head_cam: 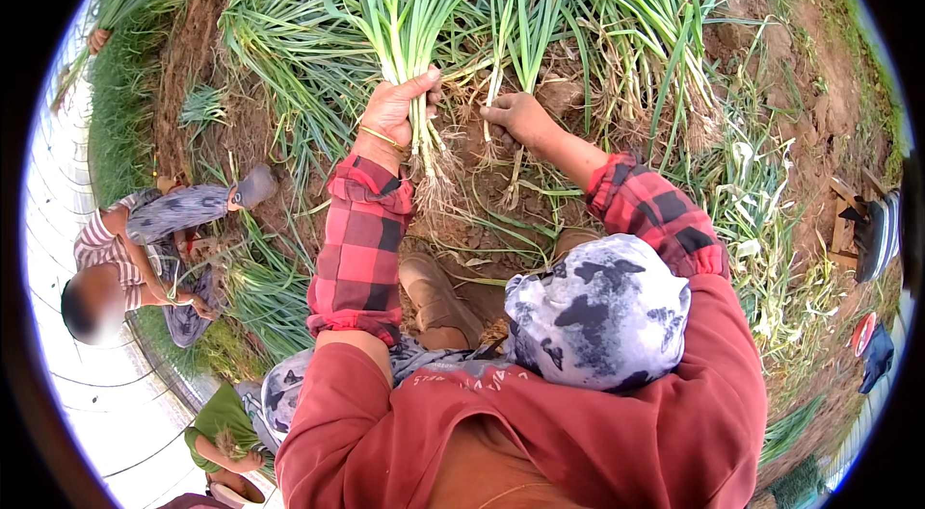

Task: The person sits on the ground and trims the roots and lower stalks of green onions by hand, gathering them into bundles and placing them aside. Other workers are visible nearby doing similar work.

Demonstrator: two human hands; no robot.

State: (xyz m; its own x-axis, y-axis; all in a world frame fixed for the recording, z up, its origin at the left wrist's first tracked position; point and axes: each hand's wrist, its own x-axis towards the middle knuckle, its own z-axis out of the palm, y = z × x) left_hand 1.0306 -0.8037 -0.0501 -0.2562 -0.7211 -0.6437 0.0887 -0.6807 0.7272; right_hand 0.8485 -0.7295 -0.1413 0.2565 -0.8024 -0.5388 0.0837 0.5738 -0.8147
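My left hand (pixel 394 110) is wrapped around a bunch of green onions (pixel 406 39), their leaves pointing away from me and their roots (pixel 436 180) hanging below the fist. To its right, my right hand (pixel 526 120) pinches a thin green onion stalk (pixel 496 79) between thumb and fingers, low down near its roots. Another green onion (pixel 531 61) passes under the same hand, and its root end shows below; whether the fingers also grip it is hidden. Both forearms wear red-and-black checked sleeve covers.
Heaped green onions (pixel 289 39) lie beyond my left hand, and a rooted pile (pixel 650 39) lies right. Stripped leaves (pixel 759 227) litter the soil. Other people sit at left, including a person in striped clothing (pixel 134 249) and one in green (pixel 224 429). A low wooden stool (pixel 842 234) stands far right.
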